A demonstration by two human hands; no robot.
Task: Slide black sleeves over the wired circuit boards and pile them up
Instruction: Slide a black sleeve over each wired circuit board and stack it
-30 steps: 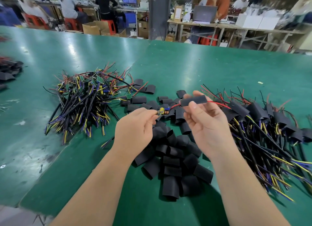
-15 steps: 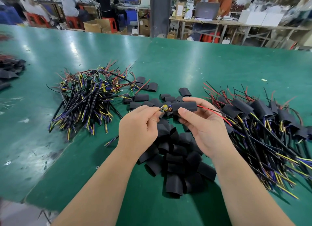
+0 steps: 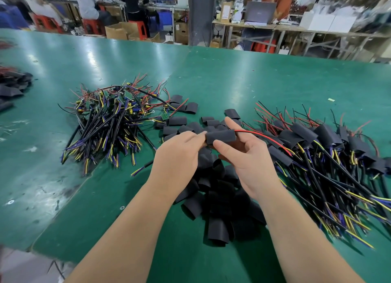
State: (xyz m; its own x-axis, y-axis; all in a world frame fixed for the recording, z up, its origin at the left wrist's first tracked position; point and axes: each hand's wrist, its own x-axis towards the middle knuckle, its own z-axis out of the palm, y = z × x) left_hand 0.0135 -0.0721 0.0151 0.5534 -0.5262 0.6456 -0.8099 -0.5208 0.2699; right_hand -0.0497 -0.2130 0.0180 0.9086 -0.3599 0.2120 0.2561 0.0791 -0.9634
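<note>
Black sleeve point(image 3: 221, 136) lies level between your two hands, raised over the green worktop point(image 3: 232, 75). Your left hand point(image 3: 177, 153) pinches its left end with curled fingertips. Your right hand point(image 3: 247, 158) grips the tube between the thumb in front and the forefinger behind, with the other fingers loosely bent. A red wire point(image 3: 260, 135) runs out of the sleeve's right end and arcs away past your right hand. Whatever the tube covers is hidden from view. Directly beneath and ahead of both hands lies a heap of loose sleeves point(image 3: 218, 198), flattened black tubes lying every way. To the left of your left hand sits a tangle of bare wired boards point(image 3: 110, 122), small green boards on top and black, yellow and purple leads fanning toward you. To the right of your right hand lies the sleeved pile point(image 3: 330, 155), black tubes with red wires at the far side and striped leads trailing near. Well beyond your left hand, at the worktop's edge, a further dark heap point(image 3: 12, 86) shows only in part.
</note>
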